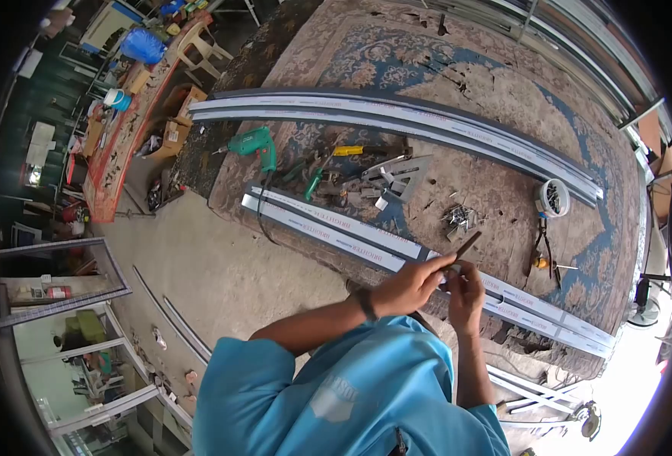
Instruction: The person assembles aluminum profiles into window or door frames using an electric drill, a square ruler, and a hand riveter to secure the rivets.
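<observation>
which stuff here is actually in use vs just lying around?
In use:
left hand
right hand
dark tool held in the hands
near profile under the hands

Lying about:
green drill
yellow-handled tool
metal square
brackets
white tub
pliers
far profiles
</observation>
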`<act>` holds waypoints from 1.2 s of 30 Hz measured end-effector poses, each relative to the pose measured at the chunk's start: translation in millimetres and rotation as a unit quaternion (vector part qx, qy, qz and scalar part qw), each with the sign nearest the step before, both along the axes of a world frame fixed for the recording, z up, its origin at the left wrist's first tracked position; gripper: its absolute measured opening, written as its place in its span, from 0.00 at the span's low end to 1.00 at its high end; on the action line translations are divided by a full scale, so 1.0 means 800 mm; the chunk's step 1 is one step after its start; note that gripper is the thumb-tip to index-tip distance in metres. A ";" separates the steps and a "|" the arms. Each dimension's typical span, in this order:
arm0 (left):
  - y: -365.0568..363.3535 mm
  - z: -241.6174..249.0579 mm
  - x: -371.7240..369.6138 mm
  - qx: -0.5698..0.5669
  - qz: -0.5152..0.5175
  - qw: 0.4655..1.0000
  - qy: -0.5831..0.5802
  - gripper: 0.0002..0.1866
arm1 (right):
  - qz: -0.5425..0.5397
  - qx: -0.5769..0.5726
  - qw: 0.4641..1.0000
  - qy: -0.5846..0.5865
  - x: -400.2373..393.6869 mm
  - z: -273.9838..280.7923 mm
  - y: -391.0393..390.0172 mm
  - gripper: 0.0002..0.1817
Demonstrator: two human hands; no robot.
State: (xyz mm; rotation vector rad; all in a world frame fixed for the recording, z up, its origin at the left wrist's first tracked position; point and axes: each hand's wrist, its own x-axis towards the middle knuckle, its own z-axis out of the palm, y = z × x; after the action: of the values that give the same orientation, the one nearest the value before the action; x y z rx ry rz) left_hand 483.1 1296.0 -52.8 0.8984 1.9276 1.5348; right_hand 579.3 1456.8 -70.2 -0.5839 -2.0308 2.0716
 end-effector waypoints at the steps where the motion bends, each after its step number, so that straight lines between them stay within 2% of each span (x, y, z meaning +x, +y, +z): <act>1: 0.001 0.002 -0.014 -0.025 -0.004 0.999 -0.030 0.25 | 0.024 0.018 0.999 -0.024 0.001 0.006 -0.014 0.07; 2: 0.001 0.005 -0.023 -0.059 -0.016 0.995 -0.080 0.25 | 0.021 0.040 0.999 -0.028 -0.001 0.013 -0.020 0.06; 3: -0.003 -0.011 -0.016 0.005 0.014 0.999 0.037 0.24 | 0.004 0.056 0.998 -0.033 -0.006 0.010 -0.015 0.05; 5: -0.025 0.061 -0.006 -0.068 -0.027 0.995 -0.073 0.24 | -0.059 0.100 0.992 -0.054 -0.010 0.003 0.020 0.05; 7: -0.031 0.069 0.019 -0.043 -0.018 0.998 -0.041 0.24 | -0.064 0.168 0.975 -0.134 -0.011 0.014 0.034 0.04; 8: -0.022 0.043 0.026 -0.011 0.002 1.000 0.015 0.24 | -0.074 0.181 0.978 -0.070 -0.013 0.009 0.023 0.05; 10: -0.002 0.008 0.002 -0.014 0.028 0.999 0.024 0.25 | -0.045 0.220 0.974 0.034 -0.016 0.010 -0.005 0.06; 11: -0.003 0.010 -0.011 -0.040 0.020 0.999 -0.018 0.25 | -0.018 0.241 0.968 0.071 -0.015 0.020 -0.012 0.07; 13: -0.006 0.019 -0.029 -0.083 0.006 0.992 -0.090 0.24 | -0.054 0.188 0.981 0.015 -0.005 0.010 -0.008 0.08; 15: -0.022 0.047 0.004 -0.068 -0.026 0.991 -0.110 0.24 | -0.107 0.167 0.980 -0.018 -0.017 0.002 0.008 0.08; 16: -0.020 0.029 0.013 -0.032 -0.016 0.999 -0.027 0.24 | -0.092 0.196 0.976 -0.007 -0.016 0.006 0.010 0.08; 18: -0.007 0.005 0.008 0.002 0.017 0.998 0.054 0.24 | -0.053 0.228 0.972 0.020 -0.015 0.006 0.004 0.08; 19: 0.000 0.017 -0.016 -0.065 -0.006 0.997 -0.051 0.24 | -0.036 0.228 0.972 0.033 -0.015 0.011 -0.006 0.08; 20: 0.004 0.001 -0.035 -0.068 0.002 0.996 -0.050 0.23 | 0.004 0.255 0.966 0.053 -0.010 0.022 -0.009 0.08; 21: 0.007 -0.011 -0.045 -0.071 0.011 0.996 -0.048 0.23 | -0.029 0.193 0.981 0.008 -0.004 0.015 -0.012 0.08; 23: 0.005 0.034 -0.033 -0.075 0.004 0.995 -0.067 0.22 | -0.104 0.073 0.989 -0.073 -0.006 -0.005 -0.005 0.07; 24: 0.008 0.045 -0.027 -0.066 -0.022 0.997 -0.024 0.22 | -0.093 0.185 0.976 -0.072 -0.006 0.007 0.004 0.06; 27: 0.013 0.022 -0.001 -0.036 -0.048 0.996 0.073 0.23 | -0.084 0.159 0.984 -0.002 -0.011 0.016 0.003 0.05; 28: 0.007 0.010 0.000 -0.025 -0.053 0.994 0.093 0.23 | -0.081 0.173 0.981 -0.020 -0.009 0.016 0.007 0.05; 29: 0.006 -0.003 -0.008 -0.008 -0.058 0.991 0.120 0.24 | -0.111 0.095 0.989 -0.009 -0.008 0.007 0.014 0.06; 30: -0.012 -0.013 -0.012 -0.033 -0.070 0.993 0.088 0.24 | -0.139 0.015 0.990 0.001 -0.001 -0.010 0.018 0.06; 31: -0.022 -0.024 -0.016 -0.020 -0.054 0.990 0.126 0.25 | -0.167 -0.069 0.983 0.006 0.004 -0.013 0.019 0.07; 33: -0.034 -0.037 -0.021 -0.056 -0.036 0.993 0.098 0.26 | -0.168 -0.175 0.970 -0.026 0.004 -0.007 0.029 0.08; 35: -0.001 -0.009 -0.015 -0.001 -0.031 0.990 0.136 0.27 | -0.191 -0.280 0.938 -0.077 -0.006 0.002 0.020 0.08; 36: 0.011 -0.001 -0.013 0.007 -0.051 0.988 0.146 0.30 | -0.163 -0.330 0.929 -0.039 -0.009 -0.001 0.014 0.09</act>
State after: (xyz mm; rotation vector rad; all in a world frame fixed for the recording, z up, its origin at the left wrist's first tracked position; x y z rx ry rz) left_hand 472.4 1304.5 -53.2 1.2665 2.0343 1.4222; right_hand 571.9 1467.7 -70.8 -1.0341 -1.1096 2.5045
